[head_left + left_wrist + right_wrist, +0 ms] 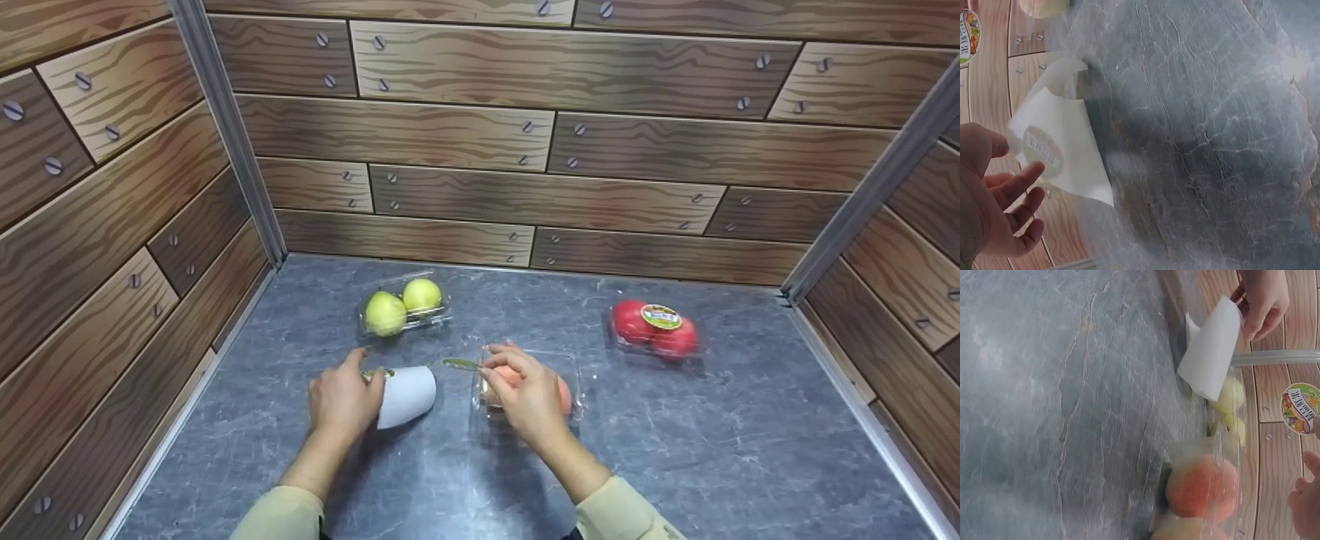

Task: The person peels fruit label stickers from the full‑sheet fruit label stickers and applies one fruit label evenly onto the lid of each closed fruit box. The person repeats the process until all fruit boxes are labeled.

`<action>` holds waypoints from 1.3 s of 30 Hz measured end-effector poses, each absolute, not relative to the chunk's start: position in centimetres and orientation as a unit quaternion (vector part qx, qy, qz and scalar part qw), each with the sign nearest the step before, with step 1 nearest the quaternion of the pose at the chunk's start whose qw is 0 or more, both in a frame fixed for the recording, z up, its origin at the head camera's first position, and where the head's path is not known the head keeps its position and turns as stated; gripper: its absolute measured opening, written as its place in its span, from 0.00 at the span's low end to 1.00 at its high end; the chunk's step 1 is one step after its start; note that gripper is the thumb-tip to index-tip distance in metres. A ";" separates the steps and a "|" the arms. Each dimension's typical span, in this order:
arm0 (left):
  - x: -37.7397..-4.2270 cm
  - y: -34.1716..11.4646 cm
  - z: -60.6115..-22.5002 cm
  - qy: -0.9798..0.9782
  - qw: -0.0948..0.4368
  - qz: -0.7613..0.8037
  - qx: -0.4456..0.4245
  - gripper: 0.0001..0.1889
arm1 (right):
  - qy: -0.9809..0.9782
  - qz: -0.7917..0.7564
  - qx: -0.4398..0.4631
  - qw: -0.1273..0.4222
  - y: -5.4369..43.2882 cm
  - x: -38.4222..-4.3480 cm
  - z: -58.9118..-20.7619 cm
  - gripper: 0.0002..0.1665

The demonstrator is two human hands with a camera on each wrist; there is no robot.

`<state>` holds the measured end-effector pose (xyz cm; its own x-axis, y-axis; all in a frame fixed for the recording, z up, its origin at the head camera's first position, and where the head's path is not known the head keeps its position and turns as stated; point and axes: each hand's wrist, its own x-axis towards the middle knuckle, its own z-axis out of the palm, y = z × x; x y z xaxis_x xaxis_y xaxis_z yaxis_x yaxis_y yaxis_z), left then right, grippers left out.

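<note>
My left hand (341,394) grips a curled white sheet of labels (409,397) between thumb and fingers. In the left wrist view a round printed label shows faintly on that sheet (1075,146). With thumb and fingertips my right hand (534,397) pinches a loose round sticker (461,364), seen nearly edge-on from the head. Its printed face, with fruit pictures and a green rim, shows in the right wrist view (1299,408). Beneath the right hand lies a clear plastic box (576,364) of peaches (1202,486), partly covered by that hand in the head view.
At the back left stands a clear box of two yellow-green fruits (385,313). Further right, a clear box holds red fruits (675,340) and bears a round sticker (661,316). Wood-patterned walls (450,135) enclose the grey marbled table (735,450) at the back and sides.
</note>
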<state>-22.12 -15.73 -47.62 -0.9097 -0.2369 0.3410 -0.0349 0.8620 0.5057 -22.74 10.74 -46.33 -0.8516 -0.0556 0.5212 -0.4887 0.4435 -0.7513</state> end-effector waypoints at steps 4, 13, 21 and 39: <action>-22.1 -15.7 -47.4 -0.948 0.193 -0.241 0.080 0.24 | -0.824 0.497 0.153 0.225 11.5 -22.7 -46.3 0.04; -21.9 -15.8 -47.3 -0.951 0.197 -0.223 0.088 0.27 | -0.827 0.496 0.131 0.229 12.9 -22.6 -46.3 0.06; -22.2 -15.0 -46.3 -0.939 0.257 -0.225 0.041 0.25 | -0.838 0.474 0.140 0.232 14.5 -23.0 -45.8 0.06; -23.0 -8.8 -42.9 -0.910 0.319 -0.193 -0.178 0.23 | -0.857 0.314 0.278 0.299 16.4 -24.4 -43.6 0.10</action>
